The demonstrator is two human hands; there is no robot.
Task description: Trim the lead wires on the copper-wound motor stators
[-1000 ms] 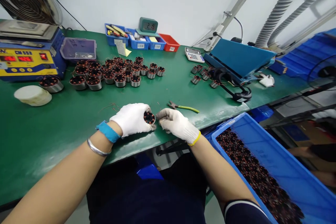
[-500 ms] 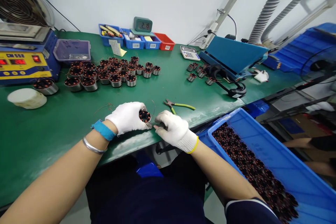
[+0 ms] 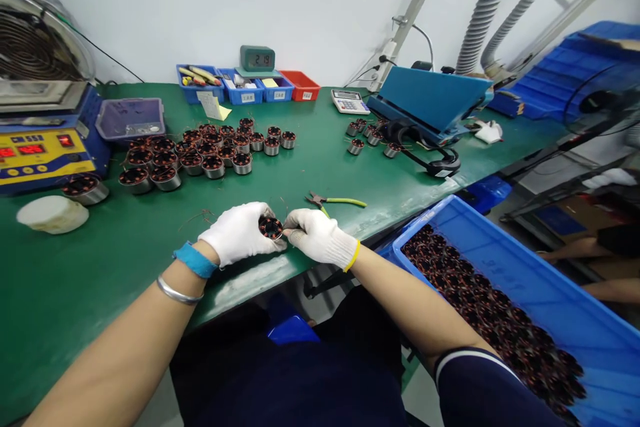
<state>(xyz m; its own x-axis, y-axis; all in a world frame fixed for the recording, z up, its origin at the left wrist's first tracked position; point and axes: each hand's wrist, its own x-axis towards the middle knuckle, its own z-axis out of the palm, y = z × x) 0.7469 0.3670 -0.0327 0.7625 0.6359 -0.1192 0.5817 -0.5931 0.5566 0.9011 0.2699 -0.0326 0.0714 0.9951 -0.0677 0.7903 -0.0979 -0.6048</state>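
Observation:
White-gloved, my left hand (image 3: 243, 235) grips a motor stator (image 3: 271, 228), a round metal-sided part with copper windings, just above the bench's front edge. My right hand (image 3: 317, 235), also gloved, has its thumb and forefinger pinched together at the stator's right side; whatever lies between those fingertips is too small to make out. Behind the right hand lie side cutters (image 3: 340, 201) with green handles. Loose wire bits (image 3: 200, 217) are scattered left of the stator. Farther back, several more stators (image 3: 213, 165) stand in a cluster.
To the right, a blue bin (image 3: 530, 273) holds many dark wound parts. A second small stator group (image 3: 356, 146) stands near a black headset-like strap (image 3: 443, 165). A yellow-fronted machine (image 3: 40, 153) and white round block (image 3: 53, 215) are at left. Small blue trays (image 3: 201, 92) line the wall.
My right hand has moved left to the stator, its fingers now meeting the stator's edge. The left hand keeps its hold. The whole view has shifted slightly.

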